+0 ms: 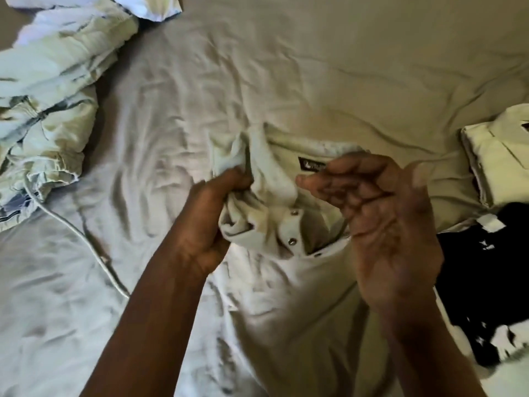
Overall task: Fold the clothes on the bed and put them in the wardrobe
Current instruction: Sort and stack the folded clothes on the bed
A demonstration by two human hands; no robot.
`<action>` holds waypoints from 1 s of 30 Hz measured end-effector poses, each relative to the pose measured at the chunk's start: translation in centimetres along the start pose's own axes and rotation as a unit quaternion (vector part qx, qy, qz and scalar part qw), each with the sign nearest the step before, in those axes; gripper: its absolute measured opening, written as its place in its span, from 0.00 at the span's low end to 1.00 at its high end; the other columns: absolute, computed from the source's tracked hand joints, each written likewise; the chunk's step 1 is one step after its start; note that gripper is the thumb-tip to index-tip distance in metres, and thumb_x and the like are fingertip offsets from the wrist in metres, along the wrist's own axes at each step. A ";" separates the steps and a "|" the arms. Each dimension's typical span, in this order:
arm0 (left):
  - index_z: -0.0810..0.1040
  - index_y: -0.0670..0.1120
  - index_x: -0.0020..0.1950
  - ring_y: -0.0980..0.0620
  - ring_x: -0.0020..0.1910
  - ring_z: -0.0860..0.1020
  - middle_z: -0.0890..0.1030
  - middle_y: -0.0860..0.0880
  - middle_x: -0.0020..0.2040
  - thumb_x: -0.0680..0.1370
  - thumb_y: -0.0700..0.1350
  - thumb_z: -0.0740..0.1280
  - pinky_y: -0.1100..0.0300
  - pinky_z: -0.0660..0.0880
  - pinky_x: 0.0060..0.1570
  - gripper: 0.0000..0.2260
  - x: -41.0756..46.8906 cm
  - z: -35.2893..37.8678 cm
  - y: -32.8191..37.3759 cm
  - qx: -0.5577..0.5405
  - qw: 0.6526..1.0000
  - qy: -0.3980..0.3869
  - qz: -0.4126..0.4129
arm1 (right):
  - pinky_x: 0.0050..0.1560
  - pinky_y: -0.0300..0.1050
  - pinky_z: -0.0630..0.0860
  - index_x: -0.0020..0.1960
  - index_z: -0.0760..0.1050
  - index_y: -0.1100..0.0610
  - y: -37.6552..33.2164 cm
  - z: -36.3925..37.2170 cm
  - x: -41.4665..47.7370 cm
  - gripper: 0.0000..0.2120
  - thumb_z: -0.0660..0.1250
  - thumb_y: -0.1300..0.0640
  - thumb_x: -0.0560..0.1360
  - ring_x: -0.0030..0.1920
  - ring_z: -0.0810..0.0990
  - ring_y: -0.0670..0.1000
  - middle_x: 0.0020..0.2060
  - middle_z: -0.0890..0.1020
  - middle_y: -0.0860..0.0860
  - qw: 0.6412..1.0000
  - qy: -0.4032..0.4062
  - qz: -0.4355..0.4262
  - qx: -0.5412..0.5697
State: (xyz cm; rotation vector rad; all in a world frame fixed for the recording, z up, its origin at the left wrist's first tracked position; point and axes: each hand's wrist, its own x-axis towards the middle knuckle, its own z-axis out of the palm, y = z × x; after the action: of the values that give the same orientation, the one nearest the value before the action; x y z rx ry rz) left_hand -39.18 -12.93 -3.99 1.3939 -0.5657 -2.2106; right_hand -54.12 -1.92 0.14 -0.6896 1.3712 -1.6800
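Note:
A white polo shirt (286, 296) lies front up on the bed, collar away from me, with a black label inside the neck and snap buttons on the placket. My left hand (211, 222) is closed on the bunched left side of the collar. My right hand (380, 213) hovers over the right side of the collar, palm up, fingers curled and apart, blurred, holding nothing that I can see.
A crumpled pale garment pile (48, 104) with a drawstring lies at the left. At the right edge sit a folded white garment (498, 156) and a black garment with white print (481, 296). The wrinkled cream bedsheet (286, 67) stretches beyond.

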 end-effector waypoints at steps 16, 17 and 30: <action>0.78 0.55 0.65 0.59 0.48 0.79 0.75 0.57 0.60 0.73 0.33 0.67 0.58 0.79 0.45 0.25 -3.1 -9.2 -13.4 0.546 0.769 0.116 0.311 | 0.43 0.47 0.78 0.34 0.78 0.53 14.4 -2.7 -10.0 0.20 0.74 0.38 0.73 0.35 0.82 0.50 0.28 0.82 0.46 0.840 0.155 0.302 -0.422; 0.78 0.56 0.67 0.59 0.53 0.80 0.74 0.58 0.64 0.71 0.32 0.66 0.60 0.79 0.45 0.28 -3.4 -8.9 -13.8 0.593 0.746 0.040 0.301 | 0.43 0.45 0.76 0.36 0.78 0.52 15.0 -2.2 -10.7 0.18 0.75 0.39 0.72 0.36 0.81 0.49 0.30 0.82 0.45 0.837 0.146 0.294 -0.438; 0.82 0.52 0.52 0.48 0.49 0.79 0.82 0.52 0.48 0.78 0.51 0.71 0.55 0.71 0.41 0.06 0.9 -7.7 -10.9 0.785 0.518 -0.134 0.313 | 0.49 0.48 0.82 0.45 0.82 0.57 19.6 -0.2 -13.8 0.06 0.73 0.66 0.75 0.42 0.85 0.48 0.39 0.86 0.49 0.911 0.299 0.229 -0.165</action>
State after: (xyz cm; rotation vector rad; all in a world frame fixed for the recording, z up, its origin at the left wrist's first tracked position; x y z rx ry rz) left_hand -34.32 -5.34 -13.88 0.8858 -3.0180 -0.8160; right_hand -42.27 9.14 -17.58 0.0148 2.0896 -1.3267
